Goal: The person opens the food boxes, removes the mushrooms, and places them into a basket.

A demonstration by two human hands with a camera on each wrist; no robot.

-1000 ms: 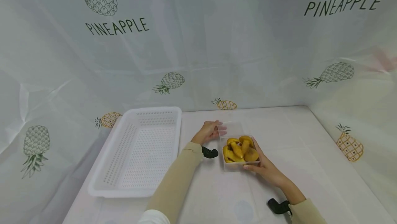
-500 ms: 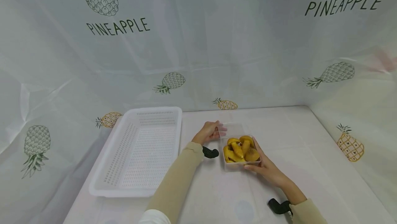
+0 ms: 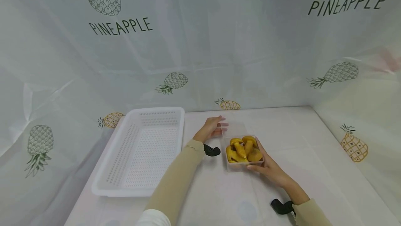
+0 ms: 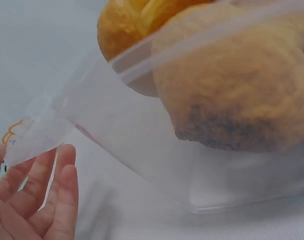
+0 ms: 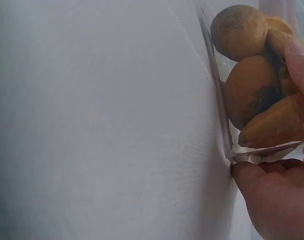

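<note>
A clear plastic box point(image 3: 233, 167) full of yellow-brown mushrooms point(image 3: 240, 149) sits on the table, its hinged lid point(image 3: 237, 128) swung up and back. My left hand point(image 3: 212, 128) is at the lid's left edge; in the left wrist view the lid's corner point(image 4: 29, 145) lies between thumb and fingers, which show partly through the plastic. My right hand point(image 3: 272, 171) grips the box's right side, thumb along the near wall and fingers at the far right corner. Close up in the right wrist view, the thumb point(image 5: 254, 177) presses against a box corner, with mushrooms point(image 5: 254, 90) behind the wall.
To the left stands a large white slotted basket point(image 3: 142, 193), close to my left forearm point(image 3: 178, 174). Black wrist mounts point(image 3: 212, 150) stick out at both cuffs. Sheets printed with pineapples point(image 3: 230, 105) hang behind and beside the white table point(image 3: 300, 142).
My left hand has shifted slightly away from me, its fingers a little more spread, and the lid has tipped slightly farther back. The right hand and the box hold their place.
</note>
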